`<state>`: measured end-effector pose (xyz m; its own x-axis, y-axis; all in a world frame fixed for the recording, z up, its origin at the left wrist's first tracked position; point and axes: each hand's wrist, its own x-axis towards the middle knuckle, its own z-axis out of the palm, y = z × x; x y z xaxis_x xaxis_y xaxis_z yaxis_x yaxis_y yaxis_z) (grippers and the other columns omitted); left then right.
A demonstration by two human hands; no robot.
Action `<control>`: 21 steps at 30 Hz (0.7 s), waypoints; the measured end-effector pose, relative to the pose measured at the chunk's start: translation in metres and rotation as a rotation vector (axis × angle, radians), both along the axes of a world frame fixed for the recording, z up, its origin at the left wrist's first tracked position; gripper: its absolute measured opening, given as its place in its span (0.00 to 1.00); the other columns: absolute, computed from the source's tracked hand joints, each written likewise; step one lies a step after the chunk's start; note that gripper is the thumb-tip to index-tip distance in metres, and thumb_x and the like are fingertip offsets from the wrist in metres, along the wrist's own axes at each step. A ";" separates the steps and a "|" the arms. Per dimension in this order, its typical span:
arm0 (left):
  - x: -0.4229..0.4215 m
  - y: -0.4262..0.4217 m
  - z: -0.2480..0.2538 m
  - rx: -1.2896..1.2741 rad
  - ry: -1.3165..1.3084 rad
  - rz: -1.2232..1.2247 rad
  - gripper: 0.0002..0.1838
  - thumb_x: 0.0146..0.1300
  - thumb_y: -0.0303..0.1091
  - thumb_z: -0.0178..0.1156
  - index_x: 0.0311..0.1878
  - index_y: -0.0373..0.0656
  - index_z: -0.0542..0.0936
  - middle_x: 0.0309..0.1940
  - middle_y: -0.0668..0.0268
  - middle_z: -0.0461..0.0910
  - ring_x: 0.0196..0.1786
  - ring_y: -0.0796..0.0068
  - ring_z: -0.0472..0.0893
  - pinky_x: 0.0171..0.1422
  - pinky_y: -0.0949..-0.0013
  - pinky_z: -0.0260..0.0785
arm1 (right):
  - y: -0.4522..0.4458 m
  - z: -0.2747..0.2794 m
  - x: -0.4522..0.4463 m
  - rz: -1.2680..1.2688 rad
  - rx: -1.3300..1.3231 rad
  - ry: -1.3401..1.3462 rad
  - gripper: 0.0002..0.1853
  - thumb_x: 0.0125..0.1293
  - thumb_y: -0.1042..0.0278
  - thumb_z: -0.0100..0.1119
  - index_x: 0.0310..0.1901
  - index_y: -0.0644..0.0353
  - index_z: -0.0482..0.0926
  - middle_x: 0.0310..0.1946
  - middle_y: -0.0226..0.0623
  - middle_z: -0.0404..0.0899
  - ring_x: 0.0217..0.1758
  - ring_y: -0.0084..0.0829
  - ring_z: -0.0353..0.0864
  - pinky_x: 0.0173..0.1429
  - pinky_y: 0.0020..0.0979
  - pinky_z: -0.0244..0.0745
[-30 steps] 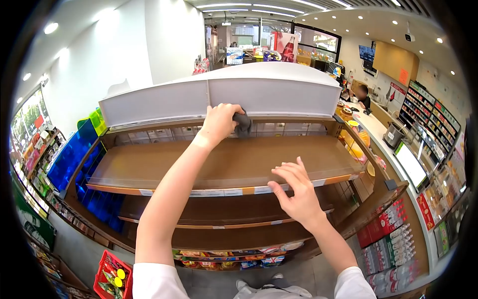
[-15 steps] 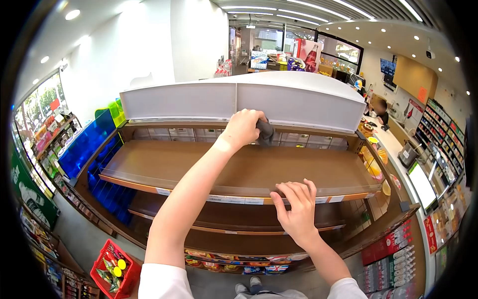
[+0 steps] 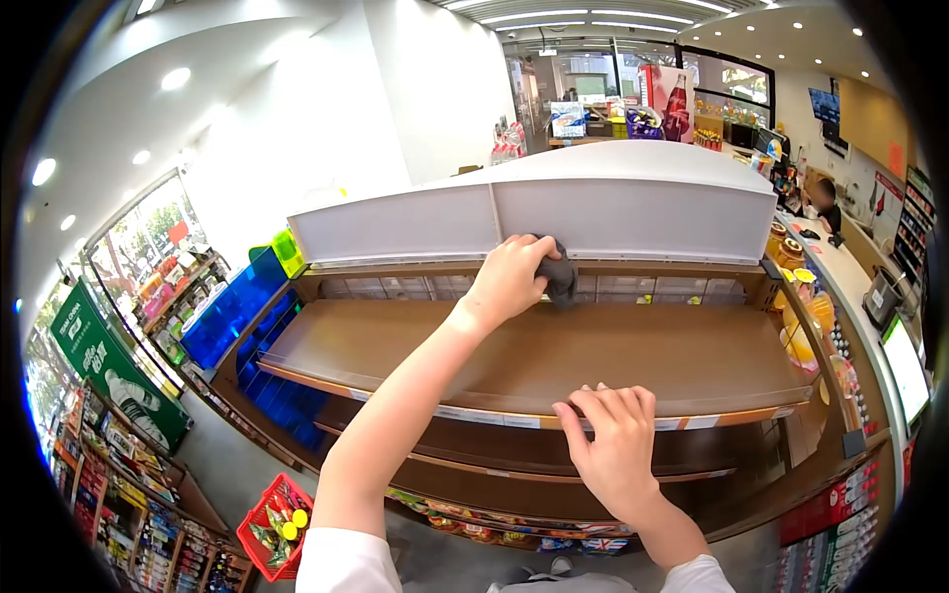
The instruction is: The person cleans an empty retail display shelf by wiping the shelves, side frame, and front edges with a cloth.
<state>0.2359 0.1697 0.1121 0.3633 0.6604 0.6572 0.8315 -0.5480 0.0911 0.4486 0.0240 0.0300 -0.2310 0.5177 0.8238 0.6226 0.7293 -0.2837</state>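
Observation:
A dark grey cloth point(image 3: 561, 277) is gripped in my left hand point(image 3: 509, 282), against the lower edge of the white header panel point(image 3: 633, 217) above the shelf. Its loose end hangs toward the back of the top brown shelf point(image 3: 534, 341). My right hand point(image 3: 615, 435) is at the shelf's front edge, fingers apart and slightly curled, holding nothing. Price labels run along the front strip point(image 3: 484, 415) beside it; whether the fingertips touch the strip I cannot tell.
Lower brown shelves point(image 3: 474, 450) lie beneath, with snack bags point(image 3: 474, 524) at the bottom. A red basket point(image 3: 272, 524) of goods stands on the floor at left. Bottles point(image 3: 830, 534) are stacked at right, near a counter point(image 3: 860, 287) with a person point(image 3: 823, 206) behind it.
The view has turned left, so the shelf sits farther right in the picture. My left hand still holds the cloth at the panel's lower edge; my right hand stays by the shelf front.

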 end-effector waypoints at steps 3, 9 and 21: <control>-0.005 0.002 0.002 -0.013 0.024 -0.042 0.18 0.53 0.21 0.66 0.48 0.42 0.80 0.45 0.54 0.84 0.54 0.47 0.82 0.61 0.51 0.76 | 0.000 0.002 0.001 0.001 -0.013 0.010 0.08 0.65 0.63 0.74 0.38 0.56 0.85 0.36 0.34 0.86 0.42 0.39 0.82 0.57 0.42 0.67; -0.042 0.003 0.022 -0.131 0.072 -0.135 0.17 0.53 0.20 0.66 0.47 0.42 0.82 0.46 0.56 0.86 0.53 0.46 0.83 0.59 0.51 0.77 | -0.007 0.014 0.001 -0.062 -0.086 -0.001 0.07 0.66 0.64 0.72 0.36 0.58 0.87 0.34 0.36 0.88 0.42 0.39 0.84 0.58 0.41 0.69; -0.142 -0.004 0.009 -0.074 -0.005 -0.162 0.16 0.52 0.21 0.66 0.46 0.42 0.83 0.45 0.57 0.87 0.53 0.48 0.84 0.58 0.52 0.78 | -0.008 0.014 -0.009 -0.287 -0.222 0.081 0.14 0.70 0.63 0.68 0.31 0.66 0.86 0.30 0.46 0.86 0.40 0.46 0.82 0.70 0.46 0.67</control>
<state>0.0936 0.1660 0.1207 0.4655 0.6400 0.6113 0.7322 -0.6665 0.1402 0.4398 0.0158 0.0439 0.0106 0.7200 0.6939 0.7619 0.4436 -0.4720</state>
